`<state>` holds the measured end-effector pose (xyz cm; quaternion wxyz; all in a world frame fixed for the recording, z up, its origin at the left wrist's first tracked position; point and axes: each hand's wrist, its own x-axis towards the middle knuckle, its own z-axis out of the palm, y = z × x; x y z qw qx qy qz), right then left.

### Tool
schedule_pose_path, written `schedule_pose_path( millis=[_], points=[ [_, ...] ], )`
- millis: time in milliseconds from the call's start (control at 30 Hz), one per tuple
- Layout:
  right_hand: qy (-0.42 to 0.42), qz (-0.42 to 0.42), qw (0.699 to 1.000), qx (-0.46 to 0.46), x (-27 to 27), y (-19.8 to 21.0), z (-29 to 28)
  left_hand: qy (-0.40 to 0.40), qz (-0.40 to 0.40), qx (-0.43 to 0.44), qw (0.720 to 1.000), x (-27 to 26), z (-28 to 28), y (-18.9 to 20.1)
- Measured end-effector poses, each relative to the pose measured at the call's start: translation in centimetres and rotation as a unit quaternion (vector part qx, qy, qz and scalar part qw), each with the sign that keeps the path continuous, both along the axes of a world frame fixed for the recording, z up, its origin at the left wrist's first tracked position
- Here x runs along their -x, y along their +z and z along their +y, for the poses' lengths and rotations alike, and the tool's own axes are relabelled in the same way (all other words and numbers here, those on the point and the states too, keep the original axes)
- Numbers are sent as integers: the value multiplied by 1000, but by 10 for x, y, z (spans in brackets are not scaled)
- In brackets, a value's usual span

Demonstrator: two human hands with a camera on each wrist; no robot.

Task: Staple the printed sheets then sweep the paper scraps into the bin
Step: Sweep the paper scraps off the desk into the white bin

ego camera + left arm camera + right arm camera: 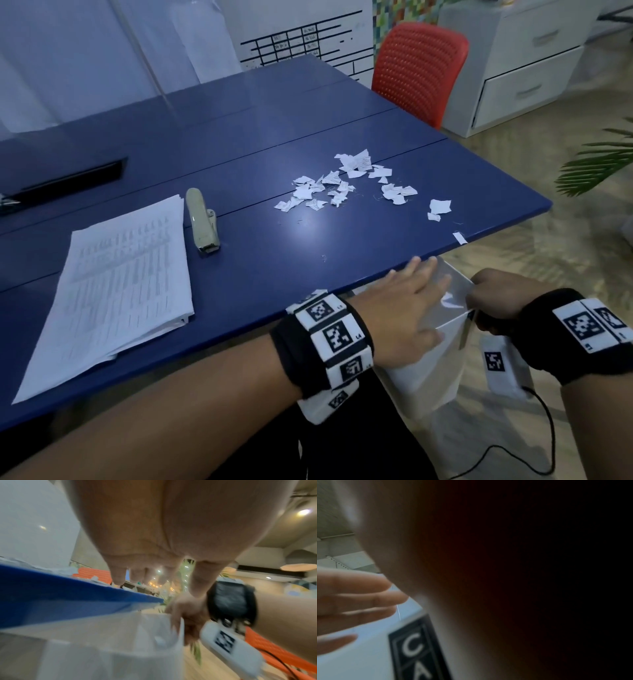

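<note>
A stack of printed sheets (116, 291) lies at the table's left, with a beige stapler (202, 222) beside its right edge. Several torn paper scraps (342, 185) are scattered toward the table's right end, and one strip (459, 237) sits at the very edge. A white bin (431, 370) hangs just below the near edge of the blue table (274, 260). My right hand (479, 301) grips the bin's rim (178, 622). My left hand (421, 301) is spread flat over the bin's mouth, fingers straight (359, 601), holding nothing. The wrist views are blurred.
A red mesh chair (418, 68) stands at the table's far right end, with a white drawer cabinet (527, 68) behind it. A black slot (68, 185) lies at the table's far left. Green plant leaves (596, 164) reach in from the right. A black cable (548, 442) trails from my right wrist.
</note>
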<state>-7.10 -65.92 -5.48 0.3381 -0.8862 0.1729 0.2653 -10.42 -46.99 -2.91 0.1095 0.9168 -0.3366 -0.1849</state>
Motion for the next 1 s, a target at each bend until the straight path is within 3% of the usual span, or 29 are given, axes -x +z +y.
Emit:
schedule_pose_path(
  millis=[67,167,267,333,567,833,1000],
  points=[
    [-4,-1,1000,-4,0,-1,1,45,-7,57,997,-12,12,8],
    [-9,-6,1000,-2,2,-3,3,183,-51,94,977,-52,46,22],
    [-5,-5,1000,4,2,-3,6,303,-71,26,950,-101,88,28],
    [1,-1,1000,7,1,-2,8,336,-59,-31,940,-125,112,26],
    [-3,3,1000,4,1,0,9,288,1,-118,950,-132,117,26],
    [-21,-9,1000,2,2,-3,4,217,19,-111,970,-39,63,10],
    [-20,-4,1000,1,5,-3,8,158,-24,-67,985,8,17,-10]
  ],
)
